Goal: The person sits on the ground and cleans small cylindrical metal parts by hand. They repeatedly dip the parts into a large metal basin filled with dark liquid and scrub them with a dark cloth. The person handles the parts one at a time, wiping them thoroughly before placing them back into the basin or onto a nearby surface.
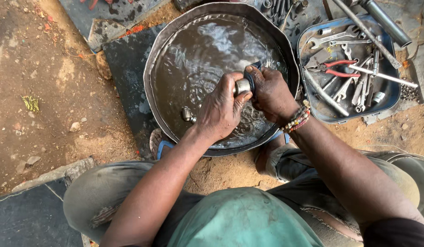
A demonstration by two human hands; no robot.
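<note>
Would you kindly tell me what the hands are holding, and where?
The left hand grips a small metal cylinder around its body; the right hand pinches a dark piece at its end.

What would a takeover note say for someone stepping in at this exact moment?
Left hand: closed on a small metal cylinder, held over the basin.
Right hand: pressing a dark blue piece against the cylinder.
Round metal basin: filled with dark liquid; another small metal part lies in it.
Tool tray to the right: wrenches and red-handled pliers, untouched.
Done: cylinder out of the liquid.
Left: the part in the basin.
</note>
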